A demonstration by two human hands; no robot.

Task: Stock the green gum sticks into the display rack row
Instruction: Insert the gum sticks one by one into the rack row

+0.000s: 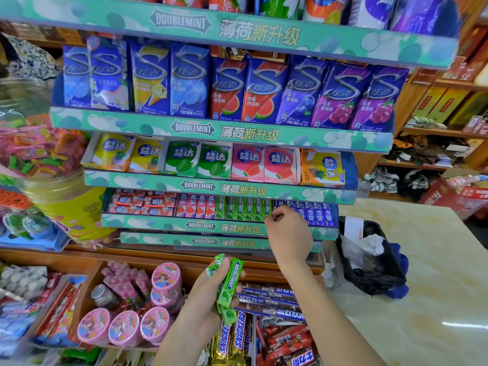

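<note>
Rack [219,226] w/ tiered DOUBLEMINT-branded shelves fills the view ahead of both hands. L hand [208,297] sits low, palm up, fingers wrapped round a small bundle of green gum sticks [229,285], sticks angled up toward the rack. R hand [286,233] is raised up and fwd of the L, at the front lip of the lower stick row; fingers curled nearly closed near the right end of the green sticks in row [244,210], can't tell if anything is pinched in them. Those stand upright side by side, red sticks [196,207] just left of them, blue sticks [314,212] just right of R hand, partly behind it. Tiers above R hand: square gum packs [216,161], then tall blue/purple cartons [227,88]. Below L hand: Snickers bars [235,336]; left of it, pink round tubs [124,326]. Right of R forearm: black bin bag [369,260] on pale marble counter [435,260].
</note>
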